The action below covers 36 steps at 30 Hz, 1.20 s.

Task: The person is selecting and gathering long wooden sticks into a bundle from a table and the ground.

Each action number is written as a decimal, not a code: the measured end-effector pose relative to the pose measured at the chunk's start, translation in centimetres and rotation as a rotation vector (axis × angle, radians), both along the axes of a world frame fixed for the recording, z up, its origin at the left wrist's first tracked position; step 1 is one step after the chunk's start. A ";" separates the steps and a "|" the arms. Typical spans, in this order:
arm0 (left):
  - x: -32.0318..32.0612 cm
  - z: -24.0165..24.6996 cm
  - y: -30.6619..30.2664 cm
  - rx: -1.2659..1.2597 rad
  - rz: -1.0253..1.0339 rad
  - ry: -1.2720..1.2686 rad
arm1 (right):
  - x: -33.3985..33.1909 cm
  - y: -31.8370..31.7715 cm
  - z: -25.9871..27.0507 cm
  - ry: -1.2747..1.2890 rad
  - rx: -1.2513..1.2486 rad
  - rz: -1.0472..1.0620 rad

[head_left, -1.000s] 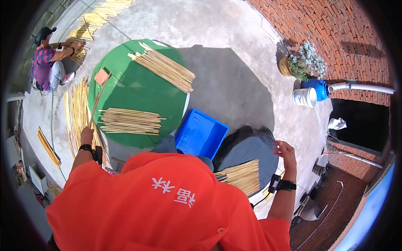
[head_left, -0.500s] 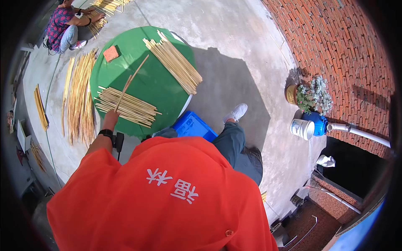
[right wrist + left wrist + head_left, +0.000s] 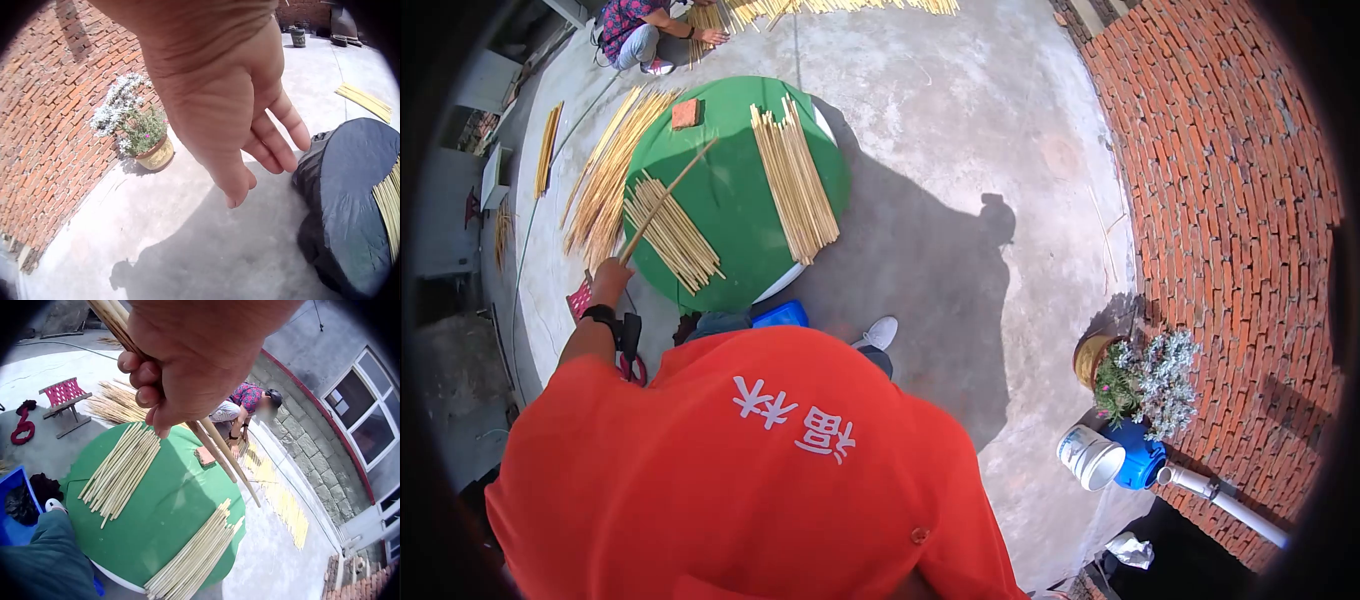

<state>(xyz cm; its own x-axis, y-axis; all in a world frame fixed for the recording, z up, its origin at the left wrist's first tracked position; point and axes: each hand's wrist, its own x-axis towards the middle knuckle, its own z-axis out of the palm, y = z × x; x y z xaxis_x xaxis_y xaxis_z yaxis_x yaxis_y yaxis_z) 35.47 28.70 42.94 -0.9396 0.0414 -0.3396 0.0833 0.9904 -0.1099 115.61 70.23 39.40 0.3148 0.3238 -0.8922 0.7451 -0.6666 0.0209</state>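
My left hand (image 3: 608,280) grips two thin wooden sticks (image 3: 219,450), fingers curled round them in the left wrist view. They stick out over a round table with a green cover (image 3: 725,215). Two piles of similar pale sticks lie on that table, a nearer pile (image 3: 675,240) and a farther pile (image 3: 793,190), with a brick (image 3: 686,114) near the far edge. My right hand (image 3: 219,119) hangs with loose fingers and holds nothing; the head view does not show it. Closest to it stands a round black-covered surface (image 3: 353,181) bearing more sticks (image 3: 390,203).
Longer sticks (image 3: 610,175) lie on the ground left of the green table. Another person (image 3: 635,35) crouches by sticks at the back. A red-seated stool (image 3: 65,394) and a blue crate (image 3: 15,540) stand near the table. Rightward are a potted plant (image 3: 1145,385), a white bucket (image 3: 1090,457) and a brick wall.
The head view has turned rightward and the body has stepped. My left hand keeps its sticks, now pointing over the nearer pile. My right hand has left the head view.
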 end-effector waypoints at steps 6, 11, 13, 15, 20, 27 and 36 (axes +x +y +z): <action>7.4 1.2 6.4 -0.027 -0.185 -0.117 | 7.7 14.9 0.9 -0.122 0.124 0.057; 13.2 2.5 10.5 0.157 0.300 -0.491 | -1.0 26.2 -4.2 0.125 0.256 0.181; 15.1 2.5 13.4 0.184 0.357 -0.611 | -8.8 29.9 -6.0 0.258 0.327 0.361; 17.2 3.3 16.5 0.205 0.434 -0.695 | -16.3 33.1 -7.6 0.396 0.361 0.600; 16.4 0.2 21.8 0.322 0.535 -0.840 | -33.3 37.7 -6.2 0.565 0.595 1.123; 5.3 -8.6 36.4 0.389 0.489 -0.929 | -32.0 46.6 -4.5 0.416 0.324 1.003; -15.0 -3.8 63.7 0.759 0.227 -0.753 | -42.2 61.3 -3.1 0.296 0.208 1.188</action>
